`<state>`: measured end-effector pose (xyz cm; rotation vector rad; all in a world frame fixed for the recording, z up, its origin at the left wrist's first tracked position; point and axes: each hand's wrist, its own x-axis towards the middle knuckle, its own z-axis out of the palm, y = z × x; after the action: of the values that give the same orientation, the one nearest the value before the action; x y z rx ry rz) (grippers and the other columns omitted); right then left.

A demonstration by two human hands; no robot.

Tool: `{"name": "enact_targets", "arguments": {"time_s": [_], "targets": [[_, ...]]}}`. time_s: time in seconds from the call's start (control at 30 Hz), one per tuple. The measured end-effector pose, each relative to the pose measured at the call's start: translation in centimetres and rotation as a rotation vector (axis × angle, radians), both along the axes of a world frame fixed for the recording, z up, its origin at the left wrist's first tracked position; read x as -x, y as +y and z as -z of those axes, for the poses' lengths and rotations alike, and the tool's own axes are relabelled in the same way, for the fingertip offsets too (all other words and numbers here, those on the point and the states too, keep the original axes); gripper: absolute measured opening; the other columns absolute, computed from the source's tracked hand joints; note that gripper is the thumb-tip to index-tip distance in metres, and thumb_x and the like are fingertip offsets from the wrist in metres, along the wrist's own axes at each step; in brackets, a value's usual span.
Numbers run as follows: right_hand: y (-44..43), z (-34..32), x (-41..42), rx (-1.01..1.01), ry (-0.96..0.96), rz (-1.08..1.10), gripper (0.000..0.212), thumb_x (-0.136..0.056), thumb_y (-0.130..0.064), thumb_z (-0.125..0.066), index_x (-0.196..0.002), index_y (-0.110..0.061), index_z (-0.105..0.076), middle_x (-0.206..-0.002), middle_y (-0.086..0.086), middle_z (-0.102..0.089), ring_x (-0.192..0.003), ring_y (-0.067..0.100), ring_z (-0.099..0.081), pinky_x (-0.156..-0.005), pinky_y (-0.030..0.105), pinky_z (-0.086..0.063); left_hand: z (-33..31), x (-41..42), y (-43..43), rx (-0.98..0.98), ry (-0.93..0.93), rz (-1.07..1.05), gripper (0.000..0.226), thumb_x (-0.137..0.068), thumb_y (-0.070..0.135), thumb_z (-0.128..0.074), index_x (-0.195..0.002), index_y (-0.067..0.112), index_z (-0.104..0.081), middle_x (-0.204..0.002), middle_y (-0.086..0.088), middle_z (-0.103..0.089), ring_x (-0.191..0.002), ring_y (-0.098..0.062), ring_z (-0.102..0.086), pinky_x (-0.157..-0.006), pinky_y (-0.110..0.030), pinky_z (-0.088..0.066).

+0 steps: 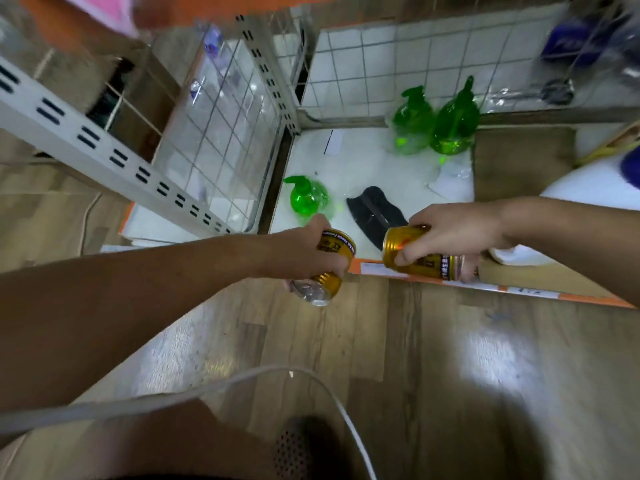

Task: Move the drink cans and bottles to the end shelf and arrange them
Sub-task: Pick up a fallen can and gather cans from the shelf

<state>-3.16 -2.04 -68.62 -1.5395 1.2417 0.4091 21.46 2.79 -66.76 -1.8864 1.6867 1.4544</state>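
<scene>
Left grip (311, 252) clamped round a gold can (337, 244) with a dark label band, silver top tilted near and down, long axis near-far, right grip (457, 233) clamped round a second gold can (398, 247), lying left-right, end facing left, both at the white shelf (363, 161) near edge, green bottles (306, 197) beyond.

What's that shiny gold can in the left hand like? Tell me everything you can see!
The gold can looks like shiny metal, with a dark band of blurry writing and a silver end facing the camera. It is tilted, not upright. The left hand grips its middle, holding it in the air above the wooden floor, near the front edge of the white shelf.
</scene>
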Motion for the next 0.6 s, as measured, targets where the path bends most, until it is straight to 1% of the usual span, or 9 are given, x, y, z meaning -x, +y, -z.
{"name": "enact_targets", "arguments": {"time_s": [0.1, 0.13, 0.17, 0.23, 0.27, 0.3, 0.37, 0.5, 0.6], "targets": [[0.1, -3.5, 3.0, -0.070, -0.055, 0.039, 0.038, -0.084, -0.035, -0.078, -0.111, -0.014, -0.063, -0.108, 0.018, -0.066, -0.057, 0.022, -0.071, -0.057, 0.036, -0.060, -3.3, 3.7, 0.0, 0.038, 0.036, 0.023, 0.053, -0.091, 0.027, -0.070, -0.131, 0.014, -0.038, -0.094, -0.012, -0.063, -0.074, -0.021, -0.064, -0.062, -0.035, -0.054], [0.1, -5.0, 4.1, -0.093, -0.053, 0.048, 0.036, -0.084, -0.032, -0.078, -0.112, -0.015, -0.062, -0.112, 0.016, -0.064, -0.062, 0.019, -0.073, -0.058, 0.037, -0.060, -4.5, 4.9, 0.0, 0.041, 0.050, 0.024, 0.052, -0.090, 0.024, -0.070, -0.131, 0.007, -0.041, -0.092, -0.013, -0.062, -0.074, -0.023, -0.063, -0.062, -0.035, -0.053], [0.1, -6.5, 5.2, -0.110, -0.038, 0.051, 0.038, -0.084, -0.030, -0.079, -0.115, -0.016, -0.062, -0.118, 0.015, -0.063, -0.076, 0.019, -0.075, -0.059, 0.038, -0.061, -5.9, 6.1, -0.1, 0.044, 0.056, 0.037, 0.052, -0.089, 0.023, -0.071, -0.130, 0.006, -0.043, -0.093, -0.012, -0.063, -0.077, -0.024, -0.064, -0.064, -0.035, -0.055], [0.1, -9.7, 7.6, -0.141, 0.008, 0.061, 0.052, -0.078, -0.031, -0.083, -0.122, -0.016, -0.061, -0.127, 0.017, -0.061, -0.108, 0.032, -0.069, -0.061, 0.041, -0.062, -8.6, 8.3, -0.8, 0.021, 0.054, 0.084, 0.056, -0.086, 0.032, -0.074, -0.128, 0.018, -0.040, -0.103, -0.011, -0.065, -0.087, -0.024, -0.068, -0.073, -0.041, -0.059], [0.4, -11.2, 8.8, -0.163, 0.026, 0.072, 0.056, -0.074, -0.033, -0.083, -0.122, -0.016, -0.062, -0.129, 0.019, -0.062, -0.114, 0.037, -0.066, -0.062, 0.042, -0.063, -10.0, 9.4, -1.0, 0.003, 0.054, 0.104, 0.058, -0.084, 0.038, -0.074, -0.127, 0.024, -0.038, -0.106, -0.011, -0.064, -0.090, -0.023, -0.068, -0.073, -0.042, -0.058], [0.8, -12.8, 10.0, -0.179, 0.037, 0.083, 0.054, -0.074, -0.033, -0.083, -0.121, -0.015, -0.063, -0.129, 0.020, -0.063, -0.115, 0.039, -0.066, -0.065, 0.043, -0.063, -11.3, 10.7, -1.3, -0.002, 0.061, 0.126, 0.058, -0.082, 0.042, -0.073, -0.125, 0.028, -0.037, -0.107, -0.010, -0.063, -0.090, -0.022, -0.068, -0.071, -0.041, -0.057], [2.0, -15.3, 12.3, -0.213, 0.042, 0.107, 0.047, -0.082, -0.029, -0.079, -0.122, -0.011, -0.063, -0.128, 0.022, -0.063, -0.107, 0.038, -0.069, -0.068, 0.044, -0.063, -13.8, 13.5, -1.8, -0.003, 0.087, 0.177, 0.057, -0.082, 0.046, -0.071, -0.125, 0.031, -0.037, -0.107, -0.009, -0.063, -0.088, -0.021, -0.067, -0.068, -0.036, -0.055], [5.5, -19.8, 16.7, -0.252, 0.035, 0.224, 0.047, -0.087, -0.028, -0.074, -0.127, -0.009, -0.058, -0.120, 0.025, -0.064, -0.089, 0.034, -0.074, -0.067, 0.039, -0.063, -17.9, 18.6, -0.8, -0.051, 0.091, 0.289, 0.058, -0.085, 0.046, -0.066, -0.129, 0.037, -0.029, -0.102, -0.005, -0.065, -0.082, -0.018, -0.065, -0.065, -0.031, -0.049], [8.3, -22.5, 20.1, -0.256, 0.006, 0.328, 0.046, -0.085, -0.031, -0.074, -0.124, -0.012, -0.059, -0.114, 0.019, -0.068, -0.099, 0.038, -0.072, -0.063, 0.038, -0.062, -20.8, 21.0, 0.6, -0.110, 0.123, 0.305, 0.054, -0.084, 0.044, -0.063, -0.126, 0.041, -0.029, -0.103, -0.006, -0.063, -0.083, -0.020, -0.066, -0.067, -0.034, -0.054]]}}
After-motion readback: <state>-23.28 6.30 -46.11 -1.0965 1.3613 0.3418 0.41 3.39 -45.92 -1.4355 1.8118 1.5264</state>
